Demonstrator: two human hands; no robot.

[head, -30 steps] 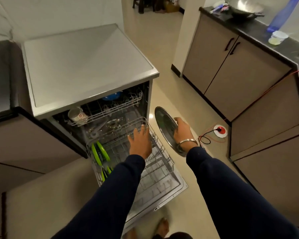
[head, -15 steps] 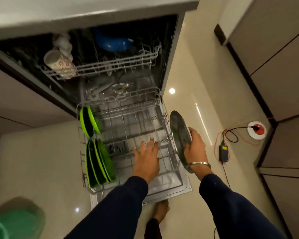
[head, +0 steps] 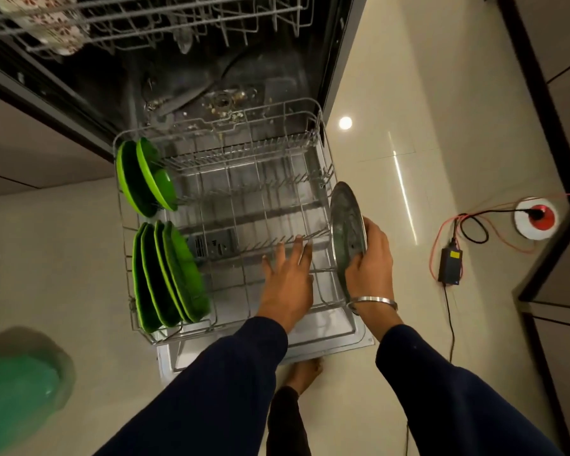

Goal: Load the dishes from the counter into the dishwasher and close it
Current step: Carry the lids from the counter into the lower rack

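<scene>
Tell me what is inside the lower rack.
Green plates stand along the left side of the lower rack, in two groups. The left hand reaches in. What lies under it is hidden.

The pulled-out lower rack (head: 324,169) carries green plates (head: 168,274) upright along its left side, with two green bowls (head: 145,176) behind them.
</scene>
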